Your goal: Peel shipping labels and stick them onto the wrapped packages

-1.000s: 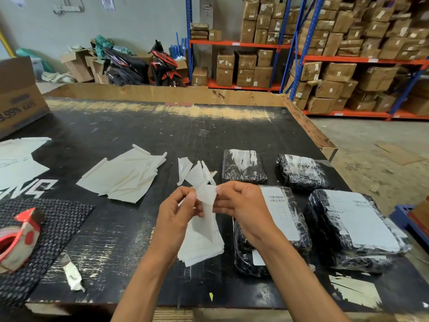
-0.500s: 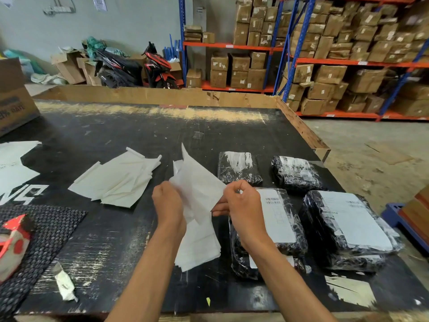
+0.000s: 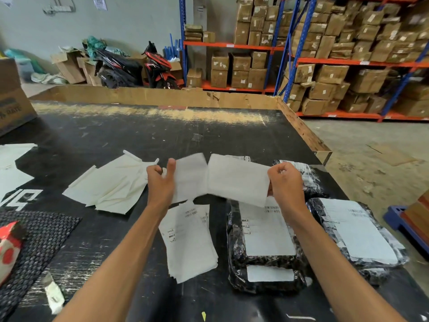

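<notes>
While your right hand (image 3: 286, 184) pinches the right edge of the peeled label (image 3: 236, 178), your left hand (image 3: 161, 181) grips the backing sheet (image 3: 190, 175) at its left side, fingers curled round the paper. You hold the two sheets side by side above the table (image 3: 162, 135), their inner edges close or just touching; whether they are fully parted is hard to tell.

What matters for the next move is this: the label's long axis runs left to right, and the unlabelled packages lie beyond it. One wrapped package (image 3: 308, 180) sits just beside and behind your right hand, so that hand is the nearer one to carry the label over. A second (image 3: 239, 158) peeks out at the label's far edge. The near packages (image 3: 267, 238), directly below your right wrist, and the one to its right (image 3: 357, 235) already wear labels.

Under your left forearm rests the stack of unpeeled labels (image 3: 189, 240), and further left lies a heap of spent backings (image 3: 109, 184).
</notes>
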Available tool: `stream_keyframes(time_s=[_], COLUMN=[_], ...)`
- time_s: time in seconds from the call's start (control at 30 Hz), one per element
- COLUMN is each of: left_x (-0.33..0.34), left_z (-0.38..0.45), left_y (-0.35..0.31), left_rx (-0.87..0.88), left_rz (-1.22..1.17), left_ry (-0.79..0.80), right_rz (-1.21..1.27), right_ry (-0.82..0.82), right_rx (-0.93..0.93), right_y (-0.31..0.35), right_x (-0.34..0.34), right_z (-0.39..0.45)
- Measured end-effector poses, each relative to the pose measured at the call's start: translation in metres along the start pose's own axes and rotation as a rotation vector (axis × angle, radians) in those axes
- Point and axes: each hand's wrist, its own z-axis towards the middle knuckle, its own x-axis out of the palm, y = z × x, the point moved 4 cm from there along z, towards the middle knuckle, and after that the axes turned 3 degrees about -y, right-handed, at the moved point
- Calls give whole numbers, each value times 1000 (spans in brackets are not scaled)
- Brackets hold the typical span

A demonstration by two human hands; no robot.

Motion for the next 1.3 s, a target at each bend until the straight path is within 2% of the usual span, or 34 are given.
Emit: stream_keyframes(time_s=[0.17,0.33,0.43,0.6,0.67,0.73,0.8,0.83,0.9,0.97,1.03,1.1,1.2,1.3], left_x=[-2,32,51,67,69,70,74,77,89,103,113,117,121,130], left_z=[33,38,45,51,47,37,22,12,-6,-21,-26,-25,-20,-9], left_y=[31,50,58,63,56,34,5,-12,-39,-57,-66,-71,-78,-87], left_rx=[-65,-96,-86,-118,-101,-21,54,37,-146,-370,-422,-409,-384,-371], left_rz=[75,270,367,720,773,715,518,382,92,-82,-123,-157,-206,-229], left_ry=[55,110,87,6,-22,-88,-86,-52,93,280,325,280,221,213], right_rz=[13,-60,-65,-105,-116,-114,-78,-55,-57,-167,-272,-316,-324,-373], right_ry=[-128,-31,22,55,53,34,17,12,13,8,-8,-24,11,152], right_rx=[18,2,-34,-86,-127,-191,-262,-309,-457,-706,-935,-1100,-1187,-1204], right_y=[-3,-11,-13,-19,-21,-20,-15,-11,2,16,24,29,29,20], right_x=[-23,-13,-1,12,16,17,18,20,22,24,25,24,19,13], right_z=[40,63,69,76,77,77,74,73,67,59,54,51,53,63])
